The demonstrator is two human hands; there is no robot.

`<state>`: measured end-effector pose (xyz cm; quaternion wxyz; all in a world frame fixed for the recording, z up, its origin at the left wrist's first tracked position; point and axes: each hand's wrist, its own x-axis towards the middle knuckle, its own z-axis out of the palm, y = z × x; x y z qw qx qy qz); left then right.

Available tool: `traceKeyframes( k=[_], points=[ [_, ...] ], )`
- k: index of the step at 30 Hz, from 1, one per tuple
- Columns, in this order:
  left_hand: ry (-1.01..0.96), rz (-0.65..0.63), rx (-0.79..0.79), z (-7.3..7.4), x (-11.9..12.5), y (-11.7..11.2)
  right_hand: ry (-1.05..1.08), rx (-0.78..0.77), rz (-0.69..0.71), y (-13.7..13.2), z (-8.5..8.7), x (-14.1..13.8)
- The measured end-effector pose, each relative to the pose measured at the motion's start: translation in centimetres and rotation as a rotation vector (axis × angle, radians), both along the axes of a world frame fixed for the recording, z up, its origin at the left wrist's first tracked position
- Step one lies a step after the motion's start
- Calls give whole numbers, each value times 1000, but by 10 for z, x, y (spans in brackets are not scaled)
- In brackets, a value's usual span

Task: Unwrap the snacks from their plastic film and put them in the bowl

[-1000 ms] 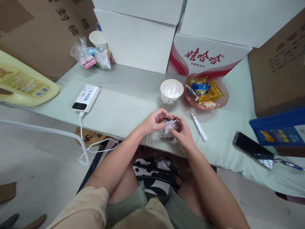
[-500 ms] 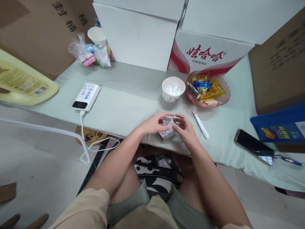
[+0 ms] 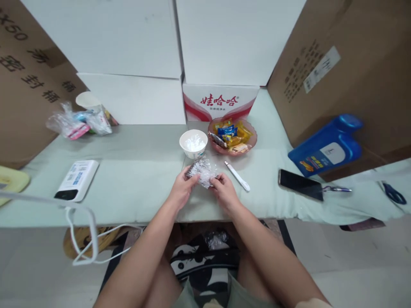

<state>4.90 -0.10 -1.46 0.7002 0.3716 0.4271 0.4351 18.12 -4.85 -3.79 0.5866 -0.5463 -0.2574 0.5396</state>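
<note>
My left hand (image 3: 183, 187) and my right hand (image 3: 224, 191) are closed on opposite sides of crinkled clear plastic wrap (image 3: 204, 172). Something dark shows at its left edge, too covered to name. Just beyond the wrap stands a paper cup (image 3: 193, 144) with clear crumpled plastic inside. A slim white utility knife or similar tool (image 3: 237, 176) lies to the right of my right hand. Behind that sits a pink glass bowl (image 3: 254, 141) of wrapped snacks (image 3: 231, 133).
On the left are a white power bank (image 3: 78, 179) with a cable and plastic-bagged items (image 3: 77, 124). To the right lie a phone (image 3: 300, 185), a pen (image 3: 337, 189) and a blue bottle (image 3: 327, 147). Boxes (image 3: 221, 102) line the back. Dark-handled scissors (image 3: 394, 193) lie far right.
The view has swung right and shifted. My hands, earlier curved loosely around the wrap on the table, now grip it by its sides, and the plastic is spread wider between them.
</note>
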Motion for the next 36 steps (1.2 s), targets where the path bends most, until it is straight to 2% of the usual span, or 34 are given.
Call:
traceKeyframes(
  k=[3,5,7,10,13,15,17,21,24,28,31,33,36],
  points=[
    [48,-43,19,3,4,-1,-165,28,61,-1,2,15],
    [86,9,30,4,4,2,-437,94,59,-5,5,34],
    [133,83,41,4,2,7,-802,138,-31,-10,7,57],
    [232,141,72,2,-3,16,-1228,36,-130,-17,4,88],
    [290,145,117,-2,-7,19,-1380,-57,-42,-21,-4,106],
    [287,129,145,-4,-9,18,-1397,-43,-5,-22,-7,108],
    [280,109,173,-5,-10,16,-1317,-8,-3,-23,-4,104],
    [297,26,197,-6,-15,13,-875,130,99,-27,10,77],
    [309,-38,233,-9,-17,12,-696,207,210,-27,17,48],
    [354,-75,320,-14,-20,9,-682,173,324,-19,16,19],
    [329,-66,333,-13,-23,8,-768,151,344,-13,13,12],
    [279,-5,295,-10,-27,11,-857,136,359,-12,11,15],
    [231,154,256,-5,-36,17,-977,106,379,-16,7,30]
  ],
)
